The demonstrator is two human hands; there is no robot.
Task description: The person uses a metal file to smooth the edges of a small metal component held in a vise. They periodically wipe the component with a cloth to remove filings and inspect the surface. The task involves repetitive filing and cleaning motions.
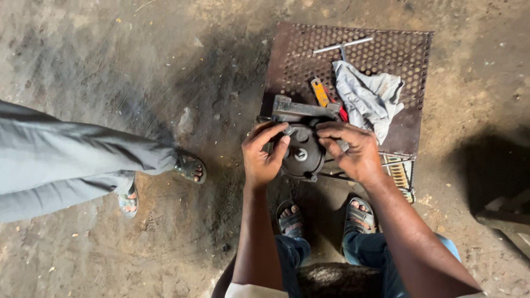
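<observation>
Steel disc [301, 154]: dark, round, greasy; sits at near edge of plate [408, 49], betw my two hands, just above my feet. Centre hub faces up at me.
L hand [264, 155]: wrapped on disc's left rim, thumb over top, fingers curled round — clamped on it, prob. to stop it turning.
R hand [353, 152]: gripping right rim, fingertips pressed on upper face near a small knob; closed on disc too. Two-sided hold keeps it steady & level.
Bracket [301, 108]: grey metal bar just behind disc, touching or nearly; can't tell if bolted to it.
Plate: rusty perforated sheet on the dirt floor [110, 55], serves as bench so parts stay out of the dust.
Rag [369, 98]: grey cloth bunched on plate, right of bracket, close enough to wipe hands.
Tool [320, 92]: yellow-handled, lying beside rag w/ something red under it, partly hidden.
T-wrench [342, 46]: far edge of plate, well apart from disc, parked out of the way.
Grille [398, 172]: small ribbed piece by my R wrist, half off plate.
Sandals [326, 216]: my feet, planted either side below disc — I'm bent over it.
Other person [66, 160]: grey trousers, sandalled feet at left, standing well clear; hands not in view.
</observation>
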